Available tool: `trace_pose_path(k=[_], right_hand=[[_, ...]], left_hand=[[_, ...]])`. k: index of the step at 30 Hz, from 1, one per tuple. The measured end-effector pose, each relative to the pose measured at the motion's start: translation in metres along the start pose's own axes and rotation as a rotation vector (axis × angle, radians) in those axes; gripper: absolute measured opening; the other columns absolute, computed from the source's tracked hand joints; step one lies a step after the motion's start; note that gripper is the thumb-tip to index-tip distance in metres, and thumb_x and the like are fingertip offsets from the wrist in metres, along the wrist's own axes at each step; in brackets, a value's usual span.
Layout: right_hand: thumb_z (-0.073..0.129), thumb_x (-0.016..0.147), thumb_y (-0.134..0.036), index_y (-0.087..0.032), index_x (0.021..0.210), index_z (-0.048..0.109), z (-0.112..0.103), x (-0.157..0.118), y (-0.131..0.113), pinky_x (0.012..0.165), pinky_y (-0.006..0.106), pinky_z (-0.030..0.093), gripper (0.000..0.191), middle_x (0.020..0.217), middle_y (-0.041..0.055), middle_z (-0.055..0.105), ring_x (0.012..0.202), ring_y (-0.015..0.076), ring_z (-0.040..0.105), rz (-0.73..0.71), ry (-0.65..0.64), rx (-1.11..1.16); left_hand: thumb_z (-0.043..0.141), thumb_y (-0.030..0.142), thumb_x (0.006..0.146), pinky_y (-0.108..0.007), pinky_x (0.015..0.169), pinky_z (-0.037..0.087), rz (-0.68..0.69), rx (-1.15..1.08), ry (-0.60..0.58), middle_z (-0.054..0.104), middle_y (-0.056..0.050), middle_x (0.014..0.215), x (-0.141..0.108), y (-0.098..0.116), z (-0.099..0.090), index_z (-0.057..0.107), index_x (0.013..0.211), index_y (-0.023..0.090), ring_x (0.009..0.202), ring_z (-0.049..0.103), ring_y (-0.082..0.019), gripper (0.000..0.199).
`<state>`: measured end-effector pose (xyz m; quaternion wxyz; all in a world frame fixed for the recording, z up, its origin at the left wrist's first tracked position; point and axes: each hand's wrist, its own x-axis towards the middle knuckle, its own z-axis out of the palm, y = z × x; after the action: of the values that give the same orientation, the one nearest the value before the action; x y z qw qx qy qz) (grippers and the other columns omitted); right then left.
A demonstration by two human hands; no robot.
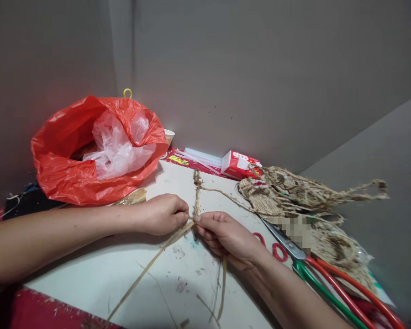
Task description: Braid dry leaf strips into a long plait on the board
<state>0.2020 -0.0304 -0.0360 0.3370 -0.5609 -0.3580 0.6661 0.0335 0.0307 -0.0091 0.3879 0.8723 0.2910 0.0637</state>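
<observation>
Near the middle of the white board (123,269), my left hand (166,214) is closed in a pinch on a tan fibre strand (149,266). Just to its right, my right hand (222,233) pinches the lower end of a short braided cord (197,201) where the strands meet. The cord runs away from my fingertips to a dark knotted end, and a thin twisted string leads from there to the right. One long strand trails toward the board's lower left edge; another hangs below my right hand.
A red plastic bag (137,185) holding clear plastic stands at the left back. On the right lie woven straw pieces (267,196), scissors (287,242) with red handles, green-handled scissors (329,292) and red rings (280,252). A red tissue pack (231,168) sits near the grey wall.
</observation>
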Motion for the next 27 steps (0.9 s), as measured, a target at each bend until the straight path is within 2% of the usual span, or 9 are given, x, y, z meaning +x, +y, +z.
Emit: trace_pose_path(k=[4,8,13,16,18,20,22,25,27], right_hand=[[0.06,0.069,-0.036,-0.015,0.051,0.052,0.01,-0.004,0.001,0.032,0.02,0.006,0.028,0.031,-0.0091,0.032,0.027,0.0012,0.016,-0.024,0.044,0.0],[0.061,0.068,-0.039,-0.019,0.043,0.038,0.018,-0.007,0.006,0.033,0.02,0.007,0.04,0.03,-0.0091,0.029,0.028,0.0012,0.017,-0.038,0.064,0.057],[0.066,0.067,-0.042,-0.016,0.052,0.048,0.022,-0.007,0.011,0.035,0.021,0.007,0.035,0.035,-0.0103,0.03,0.031,0.0011,0.017,-0.034,0.05,0.118],[0.068,0.065,-0.043,-0.013,0.064,0.056,0.021,-0.008,0.01,0.035,0.02,0.006,0.032,0.036,-0.011,0.032,0.032,0.001,0.016,-0.012,0.004,0.127],[0.069,0.065,-0.044,-0.013,0.065,0.055,0.018,-0.008,0.008,0.036,0.02,0.005,0.033,0.037,-0.0114,0.031,0.033,0.0008,0.016,-0.004,-0.027,0.129],[0.071,0.064,-0.043,-0.013,0.066,0.055,0.014,-0.008,0.006,0.036,0.02,0.005,0.034,0.037,-0.012,0.03,0.033,0.0007,0.015,0.0,-0.059,0.136],[0.072,0.064,-0.044,-0.014,0.064,0.053,0.01,-0.009,0.003,0.037,0.02,0.005,0.035,0.038,-0.0123,0.029,0.034,0.0005,0.014,-0.01,-0.095,0.151],[0.073,0.064,-0.046,-0.015,0.064,0.051,0.007,-0.01,0.001,0.037,0.019,0.006,0.038,0.039,-0.0125,0.028,0.035,0.0005,0.013,-0.019,-0.136,0.154],[0.073,0.063,-0.046,-0.015,0.066,0.053,0.007,-0.011,-0.001,0.037,0.019,0.006,0.038,0.039,-0.0128,0.027,0.035,0.0007,0.013,-0.018,-0.135,0.132]], left_hand=[[0.039,0.024,0.082,-0.022,0.052,0.031,-0.032,0.176,0.039,0.054,0.001,0.056,-0.009,0.014,0.003,0.06,0.07,0.017,0.051,0.045,-0.011,0.026],[0.037,0.024,0.083,-0.026,0.052,0.036,-0.027,0.406,0.057,0.064,-0.007,0.068,-0.019,0.021,0.023,0.063,0.092,0.016,0.058,0.057,-0.018,0.028],[0.051,0.013,0.067,-0.03,0.047,0.039,0.182,0.73,-0.053,0.065,-0.013,0.072,-0.027,0.016,0.045,0.057,0.101,0.004,0.057,0.06,-0.023,0.036],[0.054,0.012,0.066,-0.028,0.041,0.032,0.284,0.786,-0.088,0.063,-0.01,0.066,-0.037,0.024,0.043,0.061,0.089,0.007,0.047,0.055,-0.019,0.024],[0.06,0.013,0.066,-0.026,0.036,0.024,0.321,0.76,-0.226,0.056,-0.003,0.05,-0.045,0.037,0.034,0.06,0.066,0.014,0.036,0.043,-0.013,0.001],[0.065,0.014,0.064,-0.024,0.034,0.019,0.352,0.644,-0.381,0.046,0.002,0.04,-0.051,0.049,0.021,0.05,0.048,0.016,0.032,0.03,-0.007,0.022],[0.059,0.013,0.07,-0.021,0.037,0.022,0.286,0.361,-0.257,0.043,0.004,0.04,-0.048,0.054,0.008,0.046,0.048,0.016,0.036,0.03,-0.006,0.026],[0.046,0.015,0.078,-0.018,0.048,0.033,0.082,-0.137,0.233,0.051,0.004,0.056,-0.028,0.039,-0.003,0.052,0.064,0.017,0.051,0.044,-0.007,0.015],[0.049,0.017,0.073,-0.019,0.055,0.037,-0.025,-0.335,0.439,0.055,0.003,0.066,-0.01,0.021,0.0,0.055,0.081,0.017,0.06,0.048,-0.008,0.01]])
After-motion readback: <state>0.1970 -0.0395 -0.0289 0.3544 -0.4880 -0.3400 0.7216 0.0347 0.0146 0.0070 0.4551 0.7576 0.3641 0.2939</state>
